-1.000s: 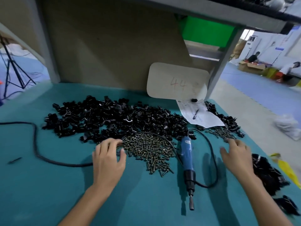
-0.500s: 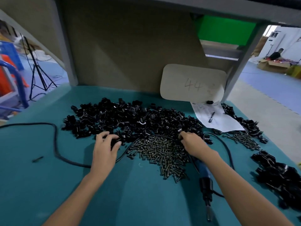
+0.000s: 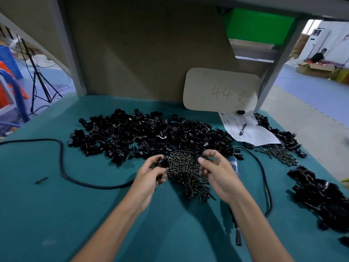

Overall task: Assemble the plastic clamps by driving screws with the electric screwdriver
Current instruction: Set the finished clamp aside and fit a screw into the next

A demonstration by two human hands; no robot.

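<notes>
Clamp piece (image 3: 200, 159) pinched in right hand (image 3: 217, 173) fingertips; another black piece (image 3: 160, 163) gripped in left hand (image 3: 151, 174); both above screws (image 3: 187, 174); screwdriver (image 3: 234, 165) lying untouched beside.

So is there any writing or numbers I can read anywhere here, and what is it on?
"44": handwritten on the pale card leaning against the back board.
Faint marks right of the 44 on that card: too blurred to read.
Printed sheet with a pen lying on it: text too small to read.
Label on the blue screwdriver: too blurred to read.
Nothing else legible.
</notes>
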